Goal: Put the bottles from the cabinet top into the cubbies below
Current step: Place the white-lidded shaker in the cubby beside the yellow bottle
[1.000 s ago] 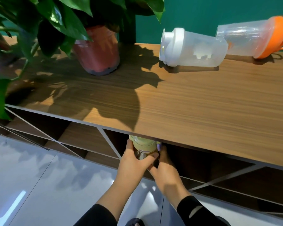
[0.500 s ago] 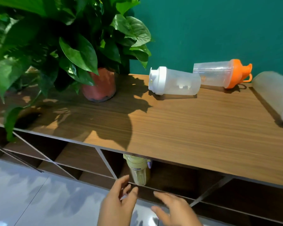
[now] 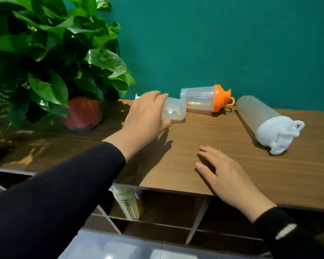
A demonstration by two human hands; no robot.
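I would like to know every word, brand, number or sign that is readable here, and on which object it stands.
No text can be read in this picture.
Yellowish bottle in the cubby: it bears a small dark mark, too blurred to read.
Clear bottle under the left hand: raised marks only, unreadable.
Orange-lidded bottle and white-lidded bottle: no print visible.

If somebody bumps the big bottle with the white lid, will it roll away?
Probably a little. The big bottle lies on its side on the smooth cabinet top, and its body is round. The handle on its white lid sticks out and would likely stop it soon. It looks empty, so it is probably light and easy to nudge.
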